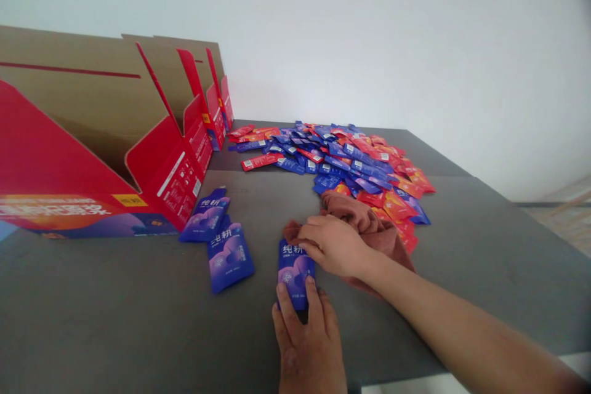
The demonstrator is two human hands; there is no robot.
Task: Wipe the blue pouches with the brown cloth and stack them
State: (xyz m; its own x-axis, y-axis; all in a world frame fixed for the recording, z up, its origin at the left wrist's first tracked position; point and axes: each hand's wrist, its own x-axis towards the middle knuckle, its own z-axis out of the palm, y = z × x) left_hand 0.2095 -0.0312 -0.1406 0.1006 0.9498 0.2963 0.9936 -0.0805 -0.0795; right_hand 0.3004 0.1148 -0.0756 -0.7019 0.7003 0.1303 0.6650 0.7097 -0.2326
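A blue pouch (295, 277) with purple fruit pictures and white lettering lies flat on the dark table. My left hand (307, 338) rests at its lower end, fingers stretched apart and pressing on it from above. Bunched in the closed fingers of my right hand (335, 245) is a reddish-brown cloth (364, 221); a fold of it touches the pouch's top edge. The rest of the cloth trails to the right, against a heap of pouches. Left of my hands lie a second blue pouch (229, 258) and, partly overlapping behind it, a third blue pouch (206, 218).
Several open red cartons (161, 178) stand in a row along the left, flaps raised. Toward the back, a large heap of blue and red-orange pouches (332, 157) spreads over the grey table (115, 314). A pale wall (346, 31) rises behind it.
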